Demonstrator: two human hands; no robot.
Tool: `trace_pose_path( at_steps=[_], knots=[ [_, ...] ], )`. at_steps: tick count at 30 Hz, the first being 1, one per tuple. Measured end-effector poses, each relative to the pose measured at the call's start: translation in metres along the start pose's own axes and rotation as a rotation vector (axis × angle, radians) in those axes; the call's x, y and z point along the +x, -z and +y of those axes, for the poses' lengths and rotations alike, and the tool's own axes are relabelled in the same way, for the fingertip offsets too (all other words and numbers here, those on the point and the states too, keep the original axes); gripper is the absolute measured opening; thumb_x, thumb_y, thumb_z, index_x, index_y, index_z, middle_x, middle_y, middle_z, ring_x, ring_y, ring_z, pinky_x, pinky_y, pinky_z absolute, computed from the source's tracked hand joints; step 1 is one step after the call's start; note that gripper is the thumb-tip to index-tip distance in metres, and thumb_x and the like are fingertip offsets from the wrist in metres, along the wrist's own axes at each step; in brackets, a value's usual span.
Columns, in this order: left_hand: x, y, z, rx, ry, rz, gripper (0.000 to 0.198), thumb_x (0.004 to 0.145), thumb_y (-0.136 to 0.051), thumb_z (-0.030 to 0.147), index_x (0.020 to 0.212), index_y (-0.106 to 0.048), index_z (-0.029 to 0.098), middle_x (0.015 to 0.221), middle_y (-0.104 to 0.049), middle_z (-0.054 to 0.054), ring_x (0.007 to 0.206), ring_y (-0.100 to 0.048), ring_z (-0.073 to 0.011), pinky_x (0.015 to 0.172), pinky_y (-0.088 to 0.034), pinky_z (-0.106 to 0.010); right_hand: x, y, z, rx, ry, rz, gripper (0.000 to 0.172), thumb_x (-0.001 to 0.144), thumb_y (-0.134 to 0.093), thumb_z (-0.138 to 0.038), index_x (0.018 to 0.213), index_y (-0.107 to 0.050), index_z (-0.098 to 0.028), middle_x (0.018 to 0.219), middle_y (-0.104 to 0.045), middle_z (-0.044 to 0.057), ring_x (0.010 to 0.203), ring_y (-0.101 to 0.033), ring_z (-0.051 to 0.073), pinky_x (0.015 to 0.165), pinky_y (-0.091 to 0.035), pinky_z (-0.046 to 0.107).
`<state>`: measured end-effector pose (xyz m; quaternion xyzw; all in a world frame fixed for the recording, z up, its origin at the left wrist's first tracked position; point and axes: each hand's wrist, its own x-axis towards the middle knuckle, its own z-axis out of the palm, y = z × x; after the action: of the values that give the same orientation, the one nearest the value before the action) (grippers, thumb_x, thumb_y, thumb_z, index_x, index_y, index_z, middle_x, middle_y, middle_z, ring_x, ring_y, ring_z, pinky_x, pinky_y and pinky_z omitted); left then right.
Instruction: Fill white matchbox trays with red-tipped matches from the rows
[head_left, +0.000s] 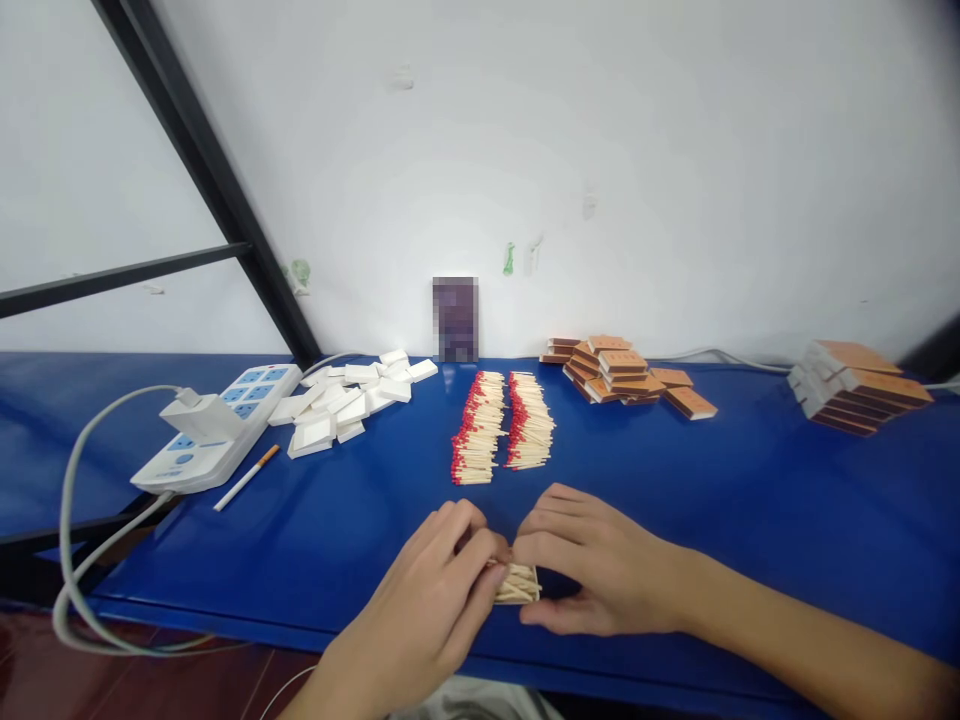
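Close to the table's front edge, a small matchbox tray [519, 598] holds a bed of matches [517, 583], their pale sticks showing. My left hand [442, 590] closes on the tray's left side, fingers curled over its top. From the right, my right hand [589, 560] grips the same tray, thumb at the near corner and fingers at the far side. The fingers hide the tray's left and far parts. Just beyond my hands lie two rows of red-tipped matches, a left row [480, 430] and a right row [531, 425].
Left of the rows is a pile of white trays [337, 400]. Orange matchbox sleeves [615, 370] are heaped behind right, with stacked matchboxes [855, 390] farther right. A power strip [217, 435] with a plugged-in charger and a cigarette [246, 478] lie left. A blurred purple item [456, 320] stands against the wall.
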<state>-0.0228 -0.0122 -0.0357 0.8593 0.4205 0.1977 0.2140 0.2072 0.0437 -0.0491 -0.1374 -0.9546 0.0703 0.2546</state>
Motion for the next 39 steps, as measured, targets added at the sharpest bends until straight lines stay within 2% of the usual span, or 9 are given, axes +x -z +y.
trace_pose_path(
  at_steps=[4, 9, 13, 21, 27, 31, 33, 36, 39],
  knots=[
    [-0.005, 0.002, 0.001, -0.033, -0.063, 0.016, 0.012, 0.1, -0.046, 0.02, 0.108, -0.054, 0.023, 0.121, -0.049, -0.008, 0.109, -0.051, -0.0225, 0.096, -0.047, -0.037, 0.001, 0.001, 0.001, 0.021, -0.015, 0.006, 0.025, 0.099, -0.053, -0.044, 0.098, -0.055, -0.019, 0.089, -0.066, 0.004, 0.082, -0.059, 0.016, 0.075, -0.042, 0.032],
    [-0.005, 0.002, 0.0, -0.012, -0.133, 0.032, 0.021, 0.094, -0.053, 0.014, 0.112, -0.057, 0.025, 0.133, -0.046, -0.008, 0.118, -0.05, -0.0231, 0.104, -0.044, -0.037, 0.001, 0.001, -0.001, 0.035, -0.025, -0.04, 0.026, 0.101, -0.05, -0.043, 0.091, -0.055, -0.019, 0.091, -0.066, 0.005, 0.084, -0.059, 0.016, 0.077, -0.043, 0.033],
    [-0.002, 0.0, -0.001, 0.008, -0.124, 0.037, 0.02, 0.096, -0.051, 0.014, 0.112, -0.057, 0.024, 0.131, -0.049, -0.008, 0.118, -0.05, -0.0235, 0.103, -0.044, -0.038, 0.0, 0.002, -0.001, 0.022, -0.024, -0.047, 0.026, 0.101, -0.051, -0.042, 0.089, -0.056, -0.019, 0.092, -0.066, 0.005, 0.084, -0.059, 0.016, 0.077, -0.044, 0.032],
    [-0.002, -0.002, -0.002, -0.002, -0.056, 0.039, 0.009, 0.098, -0.051, 0.019, 0.106, -0.053, 0.022, 0.127, -0.051, -0.006, 0.112, -0.05, -0.023, 0.096, -0.045, -0.039, 0.0, 0.004, -0.001, 0.025, -0.028, 0.007, 0.018, 0.102, -0.049, -0.028, 0.095, -0.062, -0.019, 0.109, -0.068, 0.008, 0.089, -0.061, 0.016, 0.081, -0.046, 0.033],
    [-0.001, -0.002, -0.002, 0.019, -0.024, 0.049, 0.01, 0.099, -0.051, 0.021, 0.108, -0.053, 0.024, 0.119, -0.054, -0.005, 0.105, -0.051, -0.0229, 0.092, -0.044, -0.039, 0.0, 0.005, 0.002, 0.039, -0.036, 0.028, 0.018, 0.099, -0.057, -0.034, 0.1, -0.063, -0.017, 0.103, -0.071, 0.007, 0.088, -0.063, 0.016, 0.08, -0.045, 0.032],
    [0.0, -0.003, -0.004, 0.021, -0.019, 0.041, 0.009, 0.098, -0.053, 0.02, 0.106, -0.053, 0.024, 0.112, -0.058, -0.002, 0.1, -0.053, -0.0215, 0.09, -0.042, -0.039, -0.002, 0.003, 0.005, 0.066, -0.089, 0.047, 0.025, 0.093, -0.065, -0.04, 0.101, -0.064, -0.017, 0.091, -0.072, 0.003, 0.078, -0.06, 0.016, 0.075, -0.043, 0.032],
    [0.001, -0.004, -0.005, 0.026, -0.014, 0.068, 0.008, 0.095, -0.056, 0.018, 0.101, -0.052, 0.023, 0.111, -0.06, -0.001, 0.1, -0.054, -0.0215, 0.091, -0.041, -0.039, -0.002, 0.002, 0.006, 0.074, -0.1, 0.047, 0.024, 0.092, -0.066, -0.04, 0.102, -0.066, -0.018, 0.089, -0.073, 0.002, 0.075, -0.058, 0.015, 0.074, -0.041, 0.032],
    [0.002, -0.006, -0.006, 0.043, 0.005, 0.138, 0.013, 0.09, -0.061, 0.017, 0.097, -0.052, 0.022, 0.109, -0.062, -0.001, 0.098, -0.055, -0.0218, 0.087, -0.042, -0.038, -0.002, 0.003, 0.009, 0.073, -0.094, 0.031, 0.02, 0.093, -0.065, -0.038, 0.101, -0.069, -0.019, 0.096, -0.075, 0.002, 0.077, -0.058, 0.015, 0.076, -0.041, 0.032],
    [0.003, -0.007, -0.007, 0.05, 0.015, 0.177, 0.009, 0.09, -0.061, 0.017, 0.094, -0.054, 0.022, 0.106, -0.064, -0.001, 0.096, -0.057, -0.0211, 0.085, -0.042, -0.037, -0.002, 0.004, 0.011, 0.067, -0.105, 0.017, 0.021, 0.094, -0.064, -0.037, 0.102, -0.07, -0.019, 0.099, -0.075, 0.004, 0.08, -0.06, 0.016, 0.076, -0.041, 0.032]
  ],
)
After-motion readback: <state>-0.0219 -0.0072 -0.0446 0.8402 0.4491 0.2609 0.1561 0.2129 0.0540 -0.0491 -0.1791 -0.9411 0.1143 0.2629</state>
